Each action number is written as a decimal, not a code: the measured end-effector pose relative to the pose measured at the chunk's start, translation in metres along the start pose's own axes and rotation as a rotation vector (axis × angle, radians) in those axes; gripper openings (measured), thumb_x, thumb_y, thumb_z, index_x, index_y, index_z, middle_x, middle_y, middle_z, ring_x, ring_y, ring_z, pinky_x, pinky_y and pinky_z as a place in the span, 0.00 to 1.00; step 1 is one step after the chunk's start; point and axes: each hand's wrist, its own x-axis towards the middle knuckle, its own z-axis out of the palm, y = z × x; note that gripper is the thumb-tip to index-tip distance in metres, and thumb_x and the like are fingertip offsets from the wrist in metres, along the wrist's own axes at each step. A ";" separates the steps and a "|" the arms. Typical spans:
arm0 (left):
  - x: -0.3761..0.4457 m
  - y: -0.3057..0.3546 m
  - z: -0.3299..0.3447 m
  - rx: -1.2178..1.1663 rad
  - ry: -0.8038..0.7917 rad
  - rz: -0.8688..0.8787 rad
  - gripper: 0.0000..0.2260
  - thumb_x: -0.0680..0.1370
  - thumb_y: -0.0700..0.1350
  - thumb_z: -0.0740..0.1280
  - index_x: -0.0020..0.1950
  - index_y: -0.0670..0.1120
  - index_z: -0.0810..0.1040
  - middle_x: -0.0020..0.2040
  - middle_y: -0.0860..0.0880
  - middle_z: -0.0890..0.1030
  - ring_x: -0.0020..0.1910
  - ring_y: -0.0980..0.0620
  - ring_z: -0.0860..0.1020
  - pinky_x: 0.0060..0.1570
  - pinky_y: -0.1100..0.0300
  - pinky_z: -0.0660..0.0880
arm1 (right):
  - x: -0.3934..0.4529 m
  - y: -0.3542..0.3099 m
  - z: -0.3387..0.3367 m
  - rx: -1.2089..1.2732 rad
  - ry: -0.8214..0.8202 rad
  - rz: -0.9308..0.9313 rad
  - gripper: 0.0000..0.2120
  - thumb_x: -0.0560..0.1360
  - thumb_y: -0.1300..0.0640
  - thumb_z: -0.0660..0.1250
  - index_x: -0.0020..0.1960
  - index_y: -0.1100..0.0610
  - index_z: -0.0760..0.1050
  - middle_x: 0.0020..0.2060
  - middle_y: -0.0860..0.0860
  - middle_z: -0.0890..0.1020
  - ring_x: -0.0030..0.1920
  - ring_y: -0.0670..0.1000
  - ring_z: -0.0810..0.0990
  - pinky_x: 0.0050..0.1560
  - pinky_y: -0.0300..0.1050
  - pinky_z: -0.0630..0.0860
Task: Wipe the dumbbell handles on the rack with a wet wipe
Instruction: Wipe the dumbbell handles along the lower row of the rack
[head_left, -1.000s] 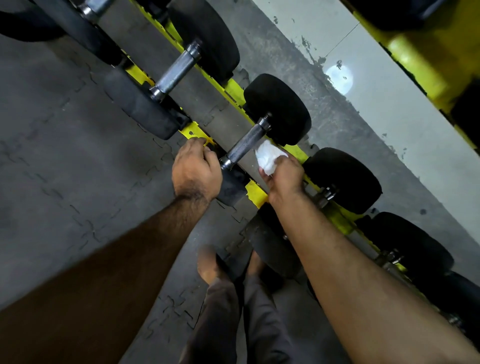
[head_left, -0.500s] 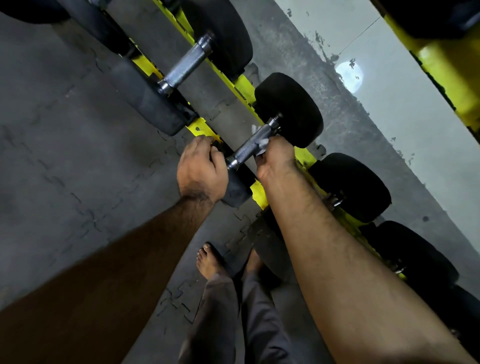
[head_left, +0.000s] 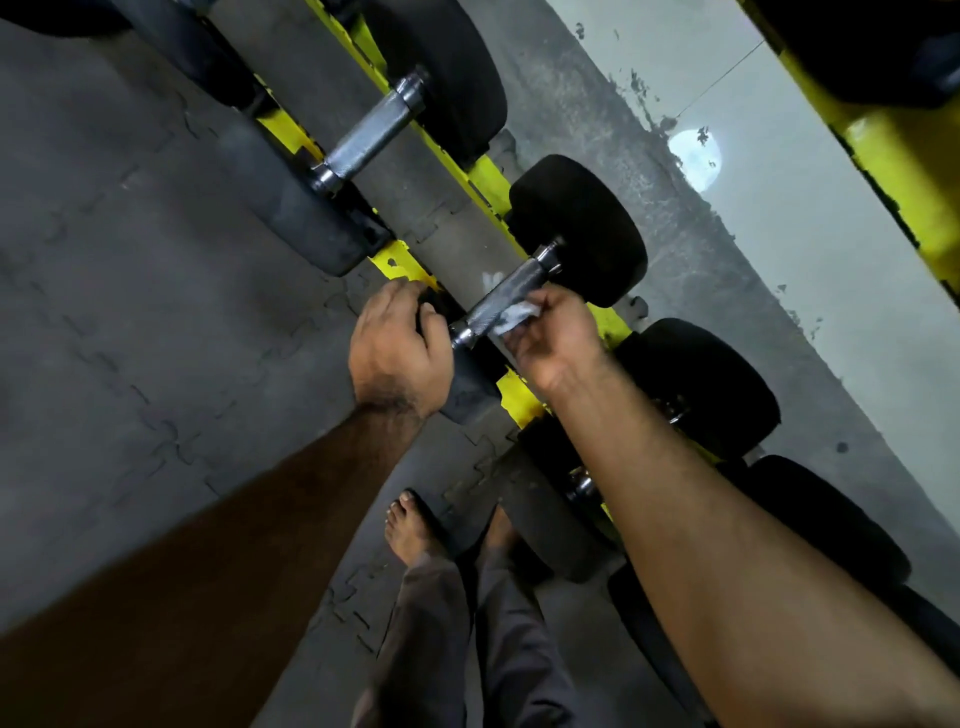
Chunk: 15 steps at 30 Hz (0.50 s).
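**Rack entry: dumbbell handle under wipe, risks and count**

State. The right hand (head_left: 553, 338) has its fingers curled under the knurled handle (head_left: 506, 301) of the middle dumbbell, pressing a crumpled white wet wipe (head_left: 511, 317) against the handle's near side. The left hand (head_left: 397, 353) is cupped over the near black head (head_left: 470, 384) of the same dumbbell, fingers bent around its edge, apparently steadying it. The dumbbell lies across the yellow rack (head_left: 387, 260), its far head (head_left: 579, 228) resting on the rear rail.

Risks, as judged.
- The wipe is bunched small and covers only part of the handle; the end near the far head and the top surface could be missed unless the hand travels the full length and turns around it.
- The knurling may snag or shred the wipe, leaving scraps on the metal.
- If the left hand lets go, rubbing could roll the dumbbell on the rails; the person's bare feet (head_left: 408, 525) stand close below the rack, so a fall would be serious.

Count.
- Hands: 2.
- Wet wipes: 1.
- Handles plainly seen: 2, the held one and its neighbour (head_left: 371, 135) further up the rack.
- Dumbbells further down the rack, under the right forearm: at least 2, partly hidden; exact number cannot be told.
- Yellow racks: 1 in use, a 2nd yellow frame (head_left: 893, 150) at upper right.
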 end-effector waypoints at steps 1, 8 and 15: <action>0.000 0.000 0.000 0.001 0.004 -0.005 0.21 0.77 0.48 0.55 0.58 0.36 0.80 0.57 0.39 0.81 0.57 0.40 0.78 0.60 0.48 0.74 | 0.003 -0.001 0.003 0.035 0.010 -0.022 0.15 0.77 0.66 0.52 0.48 0.62 0.78 0.38 0.53 0.86 0.35 0.46 0.83 0.41 0.36 0.76; -0.002 0.000 0.001 0.003 0.006 -0.027 0.21 0.77 0.48 0.55 0.59 0.38 0.80 0.58 0.41 0.81 0.59 0.41 0.77 0.61 0.48 0.73 | 0.011 -0.001 -0.007 -0.396 -0.039 0.101 0.15 0.74 0.59 0.58 0.50 0.63 0.81 0.38 0.57 0.80 0.41 0.52 0.78 0.43 0.45 0.76; -0.003 0.000 0.001 0.001 0.006 -0.022 0.22 0.77 0.49 0.55 0.60 0.38 0.80 0.59 0.40 0.80 0.60 0.41 0.77 0.61 0.47 0.73 | 0.019 0.021 -0.012 -0.317 -0.144 0.081 0.11 0.70 0.57 0.65 0.51 0.59 0.77 0.44 0.55 0.80 0.41 0.51 0.79 0.37 0.41 0.77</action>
